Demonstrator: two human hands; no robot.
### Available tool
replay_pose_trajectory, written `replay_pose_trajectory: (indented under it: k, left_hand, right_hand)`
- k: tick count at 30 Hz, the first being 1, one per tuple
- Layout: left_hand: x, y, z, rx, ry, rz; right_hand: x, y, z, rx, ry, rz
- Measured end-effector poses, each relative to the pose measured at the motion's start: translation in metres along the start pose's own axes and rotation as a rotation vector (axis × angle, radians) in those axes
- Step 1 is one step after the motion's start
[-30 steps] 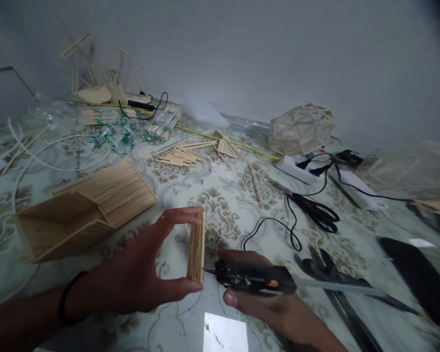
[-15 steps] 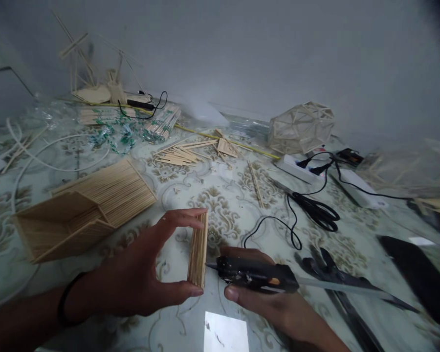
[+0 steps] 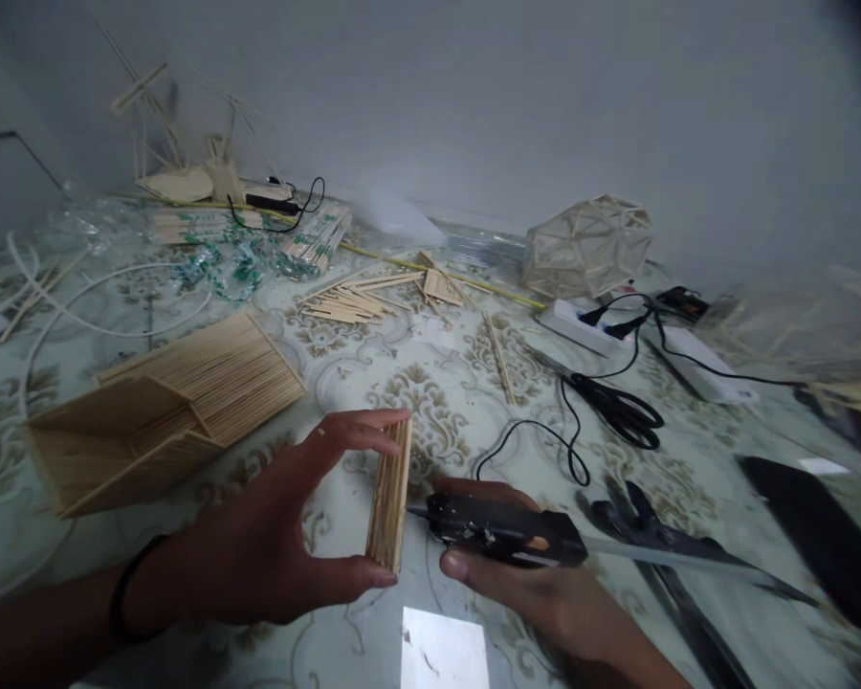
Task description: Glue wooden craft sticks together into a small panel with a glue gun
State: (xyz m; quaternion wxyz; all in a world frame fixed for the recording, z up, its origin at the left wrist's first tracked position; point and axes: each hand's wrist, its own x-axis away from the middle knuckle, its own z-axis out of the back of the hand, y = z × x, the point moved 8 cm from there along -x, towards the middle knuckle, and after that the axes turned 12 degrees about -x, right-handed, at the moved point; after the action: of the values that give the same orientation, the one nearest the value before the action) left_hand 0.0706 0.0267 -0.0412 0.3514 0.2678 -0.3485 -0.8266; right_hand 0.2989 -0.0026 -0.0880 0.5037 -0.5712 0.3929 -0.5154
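Note:
Between the thumb and fingers of my left hand [image 3: 273, 517] a small panel of wooden sticks [image 3: 388, 498] is held on edge, gripped at its top and bottom ends. My right hand [image 3: 538, 584] is wrapped round a black glue gun [image 3: 506, 528], with a clear glue stick [image 3: 674, 555] jutting from its back. The gun's nozzle points left and sits at the panel's right side; whether it touches I cannot tell. To the left lies a larger stick-built piece [image 3: 208, 383] with an open box shape at its near end.
Black-handled scissors [image 3: 617, 407], a dark cutting tool [image 3: 660, 536] and a black phone [image 3: 810, 536] lie to the right. Behind them are a power strip [image 3: 588, 325] and a stick-framed polyhedron [image 3: 592, 249]. Loose sticks [image 3: 351, 299] and wrapped stick bundles [image 3: 316, 239] lie farther back.
The panel has tilted slightly, its top leaning to the right. The glue gun's nozzle has risen a little along the panel's side. Both hands keep their holds.

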Motion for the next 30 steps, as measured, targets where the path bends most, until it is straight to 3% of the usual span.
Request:
replay_pose_trajectory:
  k: [11, 22, 30]
  left_hand:
    - [0.001, 0.002, 0.001, -0.029, -0.009, 0.001]
    - [0.001, 0.001, 0.0, -0.018, -0.012, 0.009]
    - [0.0, 0.004, -0.003, -0.024, -0.031, -0.006]
  right_hand:
    - [-0.003, -0.008, -0.003, 0.003, 0.003, -0.002]
    - [-0.002, -0.001, 0.0, -0.023, 0.032, -0.011]
    - [-0.007, -0.013, -0.002, 0.028, 0.024, 0.025]
